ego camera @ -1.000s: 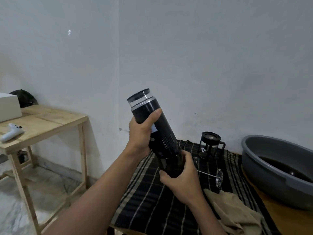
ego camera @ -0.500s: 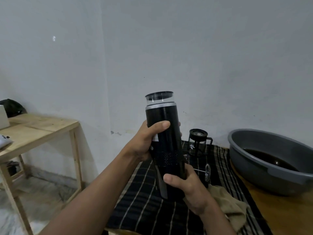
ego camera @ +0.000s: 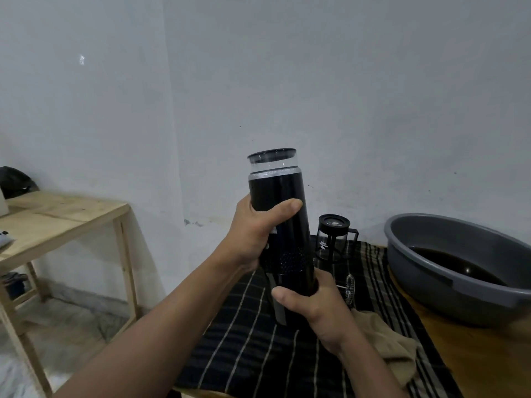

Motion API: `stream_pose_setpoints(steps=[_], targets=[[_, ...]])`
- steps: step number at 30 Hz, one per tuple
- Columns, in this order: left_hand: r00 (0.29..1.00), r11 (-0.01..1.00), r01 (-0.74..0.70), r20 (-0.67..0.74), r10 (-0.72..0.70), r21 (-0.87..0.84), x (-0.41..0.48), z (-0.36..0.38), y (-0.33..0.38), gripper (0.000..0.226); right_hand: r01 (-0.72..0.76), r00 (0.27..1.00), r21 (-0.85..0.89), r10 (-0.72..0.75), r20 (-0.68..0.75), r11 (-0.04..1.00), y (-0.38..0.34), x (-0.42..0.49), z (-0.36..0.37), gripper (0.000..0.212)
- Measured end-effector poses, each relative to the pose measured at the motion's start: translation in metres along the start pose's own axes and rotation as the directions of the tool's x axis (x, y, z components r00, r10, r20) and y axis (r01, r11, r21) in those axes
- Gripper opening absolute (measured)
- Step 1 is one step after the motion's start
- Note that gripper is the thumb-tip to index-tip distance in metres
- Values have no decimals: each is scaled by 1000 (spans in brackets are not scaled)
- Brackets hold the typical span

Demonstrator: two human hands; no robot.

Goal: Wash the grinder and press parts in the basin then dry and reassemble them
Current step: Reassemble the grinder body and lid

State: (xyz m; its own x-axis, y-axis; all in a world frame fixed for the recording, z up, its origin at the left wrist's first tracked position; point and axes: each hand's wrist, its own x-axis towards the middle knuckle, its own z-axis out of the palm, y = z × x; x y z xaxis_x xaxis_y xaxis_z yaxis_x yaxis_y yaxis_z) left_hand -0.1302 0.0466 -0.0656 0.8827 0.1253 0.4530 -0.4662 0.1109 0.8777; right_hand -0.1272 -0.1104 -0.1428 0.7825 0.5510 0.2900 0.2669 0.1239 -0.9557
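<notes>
Seems pretty far along: the grinder [ego camera: 278, 225] looks whole, held upright over the striped cloth [ego camera: 244, 340], left hand [ego camera: 253, 234] wrapped round its body, right hand [ego camera: 313, 303] gripping its base, but the press [ego camera: 333, 237] lacks its plunger [ego camera: 349, 285], which is lying loose on that cloth.

counter [ego camera: 474, 354]: bare wood at right | striped cloth [ego camera: 244, 340] spread over its left part | basin [ego camera: 448, 300] on the wood just beside the cloth, dark liquid inside | on the cloth: press [ego camera: 333, 239] upright at the back, plunger [ego camera: 349, 288] in front of it, rag [ego camera: 388, 346] crumpled nearer | left counter [ego camera: 57, 214]: stands apart on the floor [ego camera: 71, 326], dark object [ego camera: 14, 182] at its back edge
</notes>
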Motion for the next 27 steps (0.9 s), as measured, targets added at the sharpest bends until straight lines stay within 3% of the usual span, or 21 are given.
stream_pose_setpoints(steps=[5, 12, 15, 18, 23, 27], targets=[[994, 997, -21, -103, 28, 76, 2, -11, 0, 59, 2, 1000, -150, 2, 29, 989, -4, 19, 2, 19], [932, 935, -95, -299, 204, 342, 21, -33, -17, 48, -35, 998, -445, 9, -61, 895, -4, 62, -3, 72], [916, 906, -64, -337, 220, 418, 21, -51, -44, 55, -30, 1000, -462, 24, -19, 887, 7, 69, -4, 62], [914, 885, -1, -359, 190, 466, 16, -63, -70, 60, -52, 997, -501, 16, -74, 864, 20, 73, -9, 57], [896, 891, 47, -413, 162, 451, 15, -70, -82, 60, -106, 994, -503, 93, -51, 858, 30, 78, -3, 56], [918, 884, 100, -385, 95, 456, 12, -69, -76, 78, -124, 992, -452, 119, -38, 883, 31, 80, 10, 51]])
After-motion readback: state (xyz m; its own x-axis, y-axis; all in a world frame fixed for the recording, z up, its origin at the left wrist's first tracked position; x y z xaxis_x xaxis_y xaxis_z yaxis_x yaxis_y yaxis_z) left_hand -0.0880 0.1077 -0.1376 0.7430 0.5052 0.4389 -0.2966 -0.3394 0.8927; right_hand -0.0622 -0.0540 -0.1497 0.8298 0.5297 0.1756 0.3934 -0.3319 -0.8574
